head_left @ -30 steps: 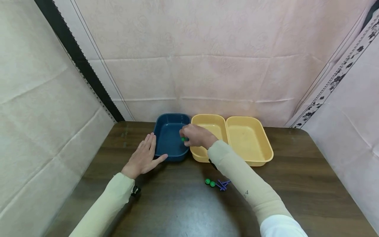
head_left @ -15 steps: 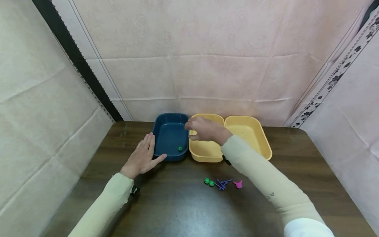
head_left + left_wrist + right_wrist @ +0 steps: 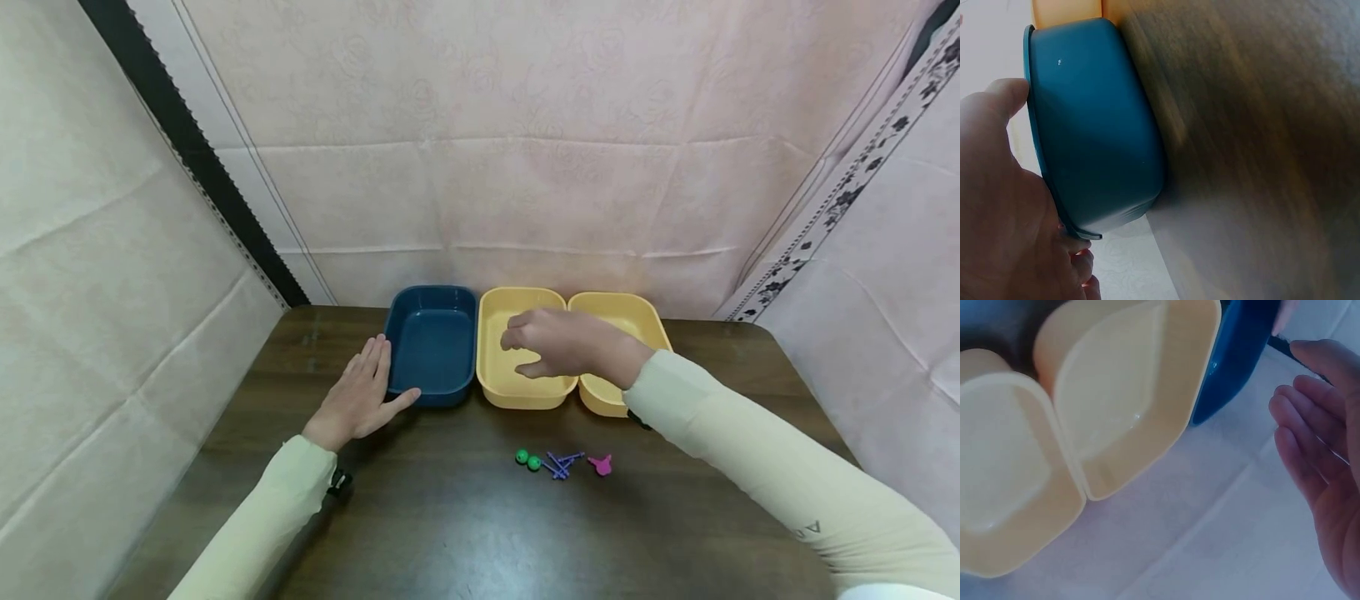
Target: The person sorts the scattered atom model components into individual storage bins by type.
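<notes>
My left hand [image 3: 356, 400] rests against the left side of a dark blue bin [image 3: 431, 396]. Its fingers lie straight along the rim, and the thumb touches the front corner. In the left wrist view, the thumb and palm are at the rim of the blue bin [image 3: 1094, 119]. Over the middle yellow bin [image 3: 528, 396] hovers my right hand [image 3: 562, 342], fingers relaxed and slightly bent. The right wrist view shows nothing in the right hand [image 3: 1329, 425]. Nearer on the table lie two green balls [image 3: 534, 463], several purple sticks [image 3: 561, 465] and a pink piece with prongs [image 3: 602, 466].
A second yellow bin [image 3: 615, 304] stands at the right, partly hidden by the right forearm. All the bins stand side by side at the back of the brown wooden table [image 3: 450, 517]. Pale patterned cloth [image 3: 480, 200] hangs behind and at both sides.
My right hand let a green ball go into the blue bin, then moved right over the yellow bins. The ball is no longer visible there. My left hand stayed in place.
</notes>
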